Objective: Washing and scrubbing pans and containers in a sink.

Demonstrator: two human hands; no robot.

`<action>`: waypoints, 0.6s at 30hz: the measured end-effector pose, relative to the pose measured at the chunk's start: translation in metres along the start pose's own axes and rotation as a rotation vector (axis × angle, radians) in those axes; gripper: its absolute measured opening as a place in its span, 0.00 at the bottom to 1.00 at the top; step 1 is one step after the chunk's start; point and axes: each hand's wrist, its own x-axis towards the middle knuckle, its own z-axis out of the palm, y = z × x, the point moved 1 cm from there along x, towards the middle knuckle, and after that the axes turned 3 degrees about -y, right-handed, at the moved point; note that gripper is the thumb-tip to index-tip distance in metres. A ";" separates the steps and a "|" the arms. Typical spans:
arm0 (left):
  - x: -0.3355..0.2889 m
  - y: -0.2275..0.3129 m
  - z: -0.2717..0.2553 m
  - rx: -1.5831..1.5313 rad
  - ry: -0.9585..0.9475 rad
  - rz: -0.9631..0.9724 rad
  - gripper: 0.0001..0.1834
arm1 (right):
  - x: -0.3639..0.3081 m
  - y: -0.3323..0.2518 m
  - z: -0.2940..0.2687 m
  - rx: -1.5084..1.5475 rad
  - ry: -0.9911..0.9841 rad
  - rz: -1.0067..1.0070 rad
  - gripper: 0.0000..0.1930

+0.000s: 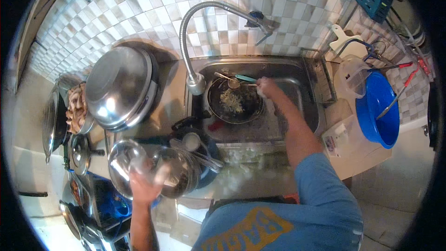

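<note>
A dark round pan (237, 117) sits in the steel sink (278, 132), with pale food scraps (231, 101) inside. My right hand (267, 88) is closed at the end of a thin-handled ladle (233, 83) over the pan's far side; something whitish covers its fingers. A teal-handled utensil (244, 78) and a wooden-looking handle (224, 75) lean on the far rim. My left hand (147, 179) is smeared by motion above a shiny metal bowl (120, 165) and a metal pot (183, 181), left of the sink. Whether it grips either one cannot be made out.
A flexible faucet (183, 32) arches over the sink's left side. Large stacked steel basins (118, 83) stand at the left. On the right are a blue basin (371, 125), a clear plastic container (352, 76) and a white cutting board (346, 42).
</note>
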 end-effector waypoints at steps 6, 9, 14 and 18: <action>0.004 0.003 -0.017 0.104 0.144 0.221 0.08 | 0.039 -0.011 0.063 0.043 0.375 -0.285 0.12; -0.009 -0.004 -0.019 -0.199 0.179 -0.018 0.11 | 0.040 -0.026 0.068 -0.108 0.343 -0.188 0.13; -0.017 0.012 -0.007 -0.405 0.178 -0.036 0.22 | 0.023 -0.015 0.059 0.055 0.041 0.134 0.14; -0.001 0.094 0.017 -1.127 -0.119 -0.287 0.28 | -0.001 0.010 0.017 -0.154 -0.062 -0.300 0.13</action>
